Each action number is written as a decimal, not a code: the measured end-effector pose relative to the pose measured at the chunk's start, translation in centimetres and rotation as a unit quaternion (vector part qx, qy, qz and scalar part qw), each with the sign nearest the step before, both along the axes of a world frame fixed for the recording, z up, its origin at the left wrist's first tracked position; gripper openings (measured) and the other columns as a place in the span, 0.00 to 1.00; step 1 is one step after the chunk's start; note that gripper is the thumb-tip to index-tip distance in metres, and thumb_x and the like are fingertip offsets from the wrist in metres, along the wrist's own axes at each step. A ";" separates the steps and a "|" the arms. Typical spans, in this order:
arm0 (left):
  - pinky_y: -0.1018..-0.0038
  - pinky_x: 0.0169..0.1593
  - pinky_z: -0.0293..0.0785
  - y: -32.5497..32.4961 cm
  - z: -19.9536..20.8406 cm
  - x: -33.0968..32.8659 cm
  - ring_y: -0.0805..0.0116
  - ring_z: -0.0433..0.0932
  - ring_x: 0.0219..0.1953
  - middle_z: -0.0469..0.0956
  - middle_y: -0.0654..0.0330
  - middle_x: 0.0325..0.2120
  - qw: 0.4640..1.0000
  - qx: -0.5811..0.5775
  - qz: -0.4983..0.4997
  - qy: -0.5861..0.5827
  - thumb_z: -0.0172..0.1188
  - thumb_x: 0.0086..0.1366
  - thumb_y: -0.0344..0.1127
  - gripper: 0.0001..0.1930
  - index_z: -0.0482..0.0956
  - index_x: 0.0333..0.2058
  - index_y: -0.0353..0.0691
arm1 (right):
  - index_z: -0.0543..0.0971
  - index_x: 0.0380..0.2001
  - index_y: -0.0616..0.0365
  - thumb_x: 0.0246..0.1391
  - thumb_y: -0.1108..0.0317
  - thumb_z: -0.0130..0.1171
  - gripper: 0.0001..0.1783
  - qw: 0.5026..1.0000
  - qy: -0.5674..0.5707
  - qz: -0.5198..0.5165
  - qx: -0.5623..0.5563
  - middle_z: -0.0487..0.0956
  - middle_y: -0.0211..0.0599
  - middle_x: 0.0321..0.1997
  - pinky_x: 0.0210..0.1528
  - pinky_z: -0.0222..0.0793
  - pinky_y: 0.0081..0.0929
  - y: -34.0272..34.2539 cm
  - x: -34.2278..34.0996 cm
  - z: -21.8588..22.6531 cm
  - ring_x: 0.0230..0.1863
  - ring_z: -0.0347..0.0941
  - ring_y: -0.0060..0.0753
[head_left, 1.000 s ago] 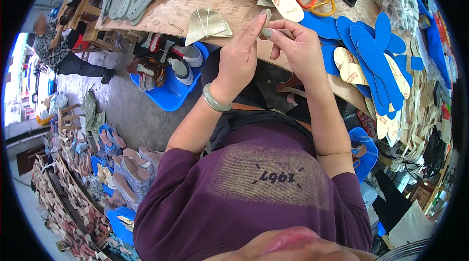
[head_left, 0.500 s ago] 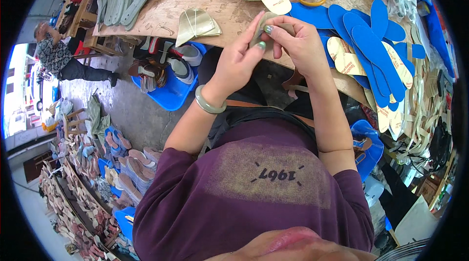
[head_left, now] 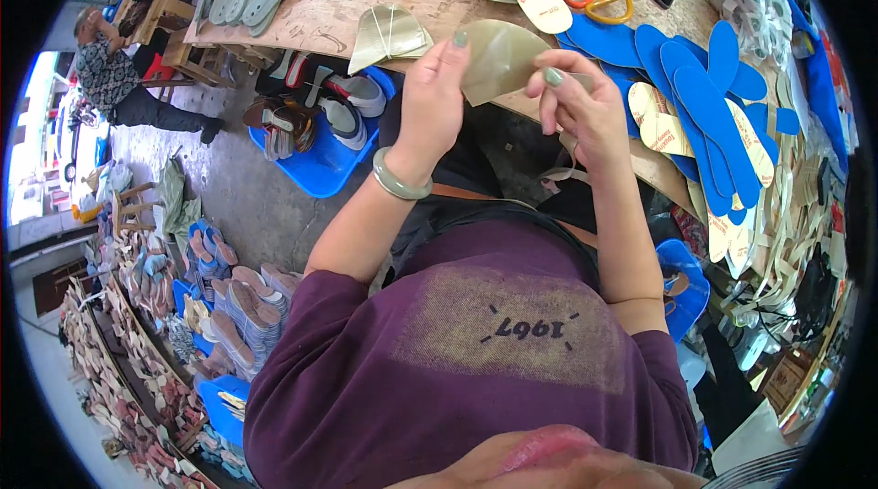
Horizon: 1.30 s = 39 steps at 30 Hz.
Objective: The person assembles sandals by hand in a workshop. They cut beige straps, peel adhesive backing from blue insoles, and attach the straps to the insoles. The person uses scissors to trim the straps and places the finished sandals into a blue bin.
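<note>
Sheet (head_left: 500,64), edges pinched by left fingers (head_left: 450,62) and right fingers (head_left: 564,86), table (head_left: 315,34) edge behind, open room between forearms (head_left: 358,224)

Khaki sheet piece (head_left: 499,61): thin, slightly glossy, with a paler sheen mid-surface. Upper edge rounded; lower edge slants down to a corner at lower left. Held up spread, broad face visible, upper centre of frame; right margin partly hidden.
</note>
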<state>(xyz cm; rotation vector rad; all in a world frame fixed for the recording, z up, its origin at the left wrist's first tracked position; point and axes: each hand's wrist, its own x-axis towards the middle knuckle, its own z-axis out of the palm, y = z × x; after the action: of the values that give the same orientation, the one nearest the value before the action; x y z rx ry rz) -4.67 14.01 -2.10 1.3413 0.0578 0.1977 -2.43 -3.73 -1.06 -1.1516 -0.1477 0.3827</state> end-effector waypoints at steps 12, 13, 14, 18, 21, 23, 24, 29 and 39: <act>0.81 0.31 0.66 2.7 -0.4 0.3 0.82 0.66 0.26 0.73 0.68 0.23 0.976 0.184 0.088 -0.074 0.50 0.70 0.41 0.16 0.77 0.38 0.31 | 0.73 0.16 0.60 0.58 0.64 0.52 0.18 0.963 -0.160 0.039 -0.215 0.70 0.26 0.14 0.22 0.59 0.20 2.5 -2.4 -1.5 0.18 0.65 0.17; 0.81 0.32 0.66 3.5 -0.4 0.7 0.82 0.66 0.27 0.73 0.69 0.23 0.977 0.175 0.097 -0.080 0.50 0.70 0.41 0.16 0.77 0.38 0.31 | 0.72 0.16 0.60 0.58 0.65 0.52 0.18 0.959 -0.167 0.035 -0.225 0.69 0.27 0.14 0.22 0.59 0.20 2.4 -3.1 -1.5 0.18 0.65 0.17; 0.81 0.32 0.68 4.0 -0.4 1.1 0.82 0.69 0.27 0.75 0.68 0.25 0.983 0.127 0.104 -0.080 0.50 0.70 0.39 0.15 0.78 0.36 0.32 | 0.72 0.15 0.61 0.58 0.65 0.52 0.19 0.956 -0.177 0.031 -0.232 0.69 0.28 0.14 0.22 0.59 0.21 2.3 -3.7 -1.4 0.17 0.64 0.17; 0.82 0.35 0.73 9.8 -1.4 3.7 0.79 0.77 0.30 0.80 0.61 0.31 0.981 -0.067 0.161 -0.079 0.49 0.69 0.33 0.10 0.77 0.34 0.35 | 0.69 0.13 0.60 0.58 0.65 0.51 0.20 0.937 -0.234 0.027 -0.259 0.67 0.30 0.12 0.20 0.57 0.23 0.3 -5.9 -3.1 0.15 0.62 0.20; 0.82 0.36 0.73 11.2 0.4 3.6 0.79 0.77 0.31 0.79 0.63 0.31 0.988 -0.055 0.132 -0.066 0.50 0.69 0.34 0.11 0.77 0.38 0.32 | 0.72 0.14 0.62 0.57 0.61 0.57 0.21 0.889 -0.212 0.104 -0.393 0.70 0.36 0.12 0.20 0.61 0.29 -1.5 -6.1 -6.9 0.13 0.65 0.32; 0.82 0.37 0.73 10.0 0.1 3.1 0.79 0.76 0.32 0.79 0.63 0.32 0.990 -0.059 0.120 -0.051 0.50 0.69 0.34 0.11 0.77 0.40 0.32 | 0.74 0.16 0.63 0.55 0.61 0.60 0.19 0.767 -0.266 0.112 -0.573 0.73 0.37 0.12 0.21 0.62 0.28 -1.0 -4.8 -8.2 0.13 0.64 0.32; 0.83 0.38 0.72 9.2 0.1 2.8 0.79 0.76 0.33 0.79 0.63 0.33 0.991 -0.062 0.111 -0.044 0.50 0.69 0.35 0.12 0.77 0.41 0.32 | 0.76 0.18 0.64 0.51 0.58 0.63 0.19 0.684 -0.311 0.126 -0.647 0.74 0.43 0.14 0.24 0.67 0.29 -0.9 -4.5 -7.8 0.15 0.67 0.39; 0.82 0.42 0.71 6.3 0.0 1.3 0.80 0.75 0.38 0.78 0.62 0.37 0.991 -0.103 0.074 -0.030 0.50 0.69 0.35 0.12 0.76 0.43 0.31 | 0.78 0.26 0.61 0.51 0.59 0.63 0.14 0.853 -0.289 0.012 -0.434 0.76 0.42 0.22 0.28 0.69 0.33 0.6 -3.2 -1.6 0.24 0.74 0.41; 0.64 0.59 0.68 6.4 -1.5 1.4 0.59 0.73 0.54 0.73 0.52 0.51 0.882 -0.454 -0.113 0.060 0.37 0.73 0.42 0.22 0.66 0.55 0.32 | 0.75 0.45 0.59 0.44 0.52 0.66 0.28 0.563 -0.468 -0.157 -0.663 0.76 0.44 0.42 0.42 0.73 0.38 3.7 9.7 0.5 0.42 0.75 0.47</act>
<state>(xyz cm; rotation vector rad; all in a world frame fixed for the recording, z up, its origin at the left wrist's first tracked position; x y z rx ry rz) -3.26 20.42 -3.65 0.4064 0.0839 -0.1138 7.24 -0.02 -0.59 -2.7874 -0.6461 -0.6940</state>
